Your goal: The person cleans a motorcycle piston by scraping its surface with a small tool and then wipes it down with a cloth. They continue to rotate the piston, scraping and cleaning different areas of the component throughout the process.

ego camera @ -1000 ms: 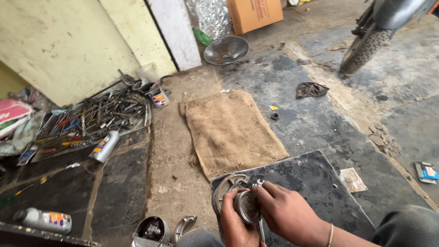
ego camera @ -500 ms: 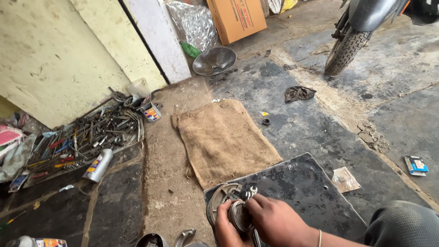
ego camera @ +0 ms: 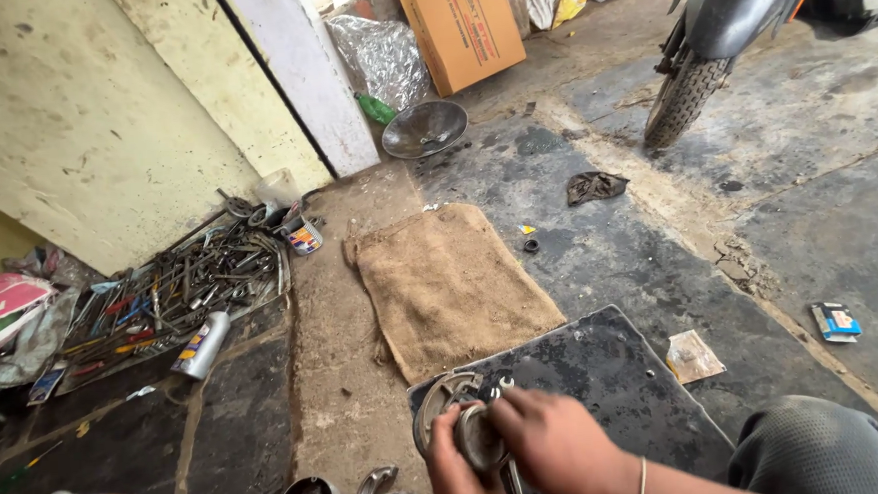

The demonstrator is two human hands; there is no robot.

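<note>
We grip a round metal engine part over a black rubber mat — left hand cupping it, right hand clamped on top — burlap sack just beyond.

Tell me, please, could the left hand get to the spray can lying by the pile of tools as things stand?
Probably not at once. The left hand is wrapped around a round metal part together with the right hand, and the spray can lies well off to the left. Nothing blocks the floor between them, though.

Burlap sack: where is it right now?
Head view, centre: the burlap sack lies flat on the floor, just beyond the dark mat, right of the tool pile.
</note>
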